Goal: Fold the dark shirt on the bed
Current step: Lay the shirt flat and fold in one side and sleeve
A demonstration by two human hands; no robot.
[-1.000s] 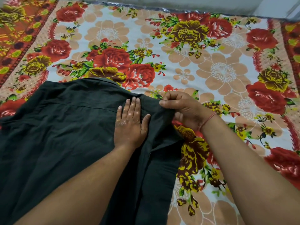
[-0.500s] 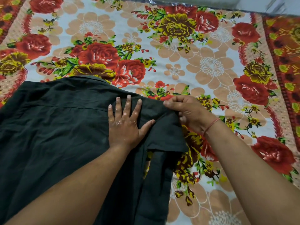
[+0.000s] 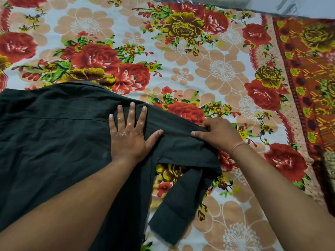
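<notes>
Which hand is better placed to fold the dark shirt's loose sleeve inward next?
Likely the right hand: it pinches the dark fabric shirt at the shoulder above the loose sleeve, while the left hand lies flat, pinning the body to the floral bedsheet.

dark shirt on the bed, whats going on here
A person is partway through folding the dark shirt, which lies spread on a floral bedsheet. The left hand lies flat with fingers spread, pressing down near the shoulder. The right hand pinches the fabric at the top of the sleeve, which trails down over the sheet toward the person. The body of the shirt is not yet folded.
</notes>
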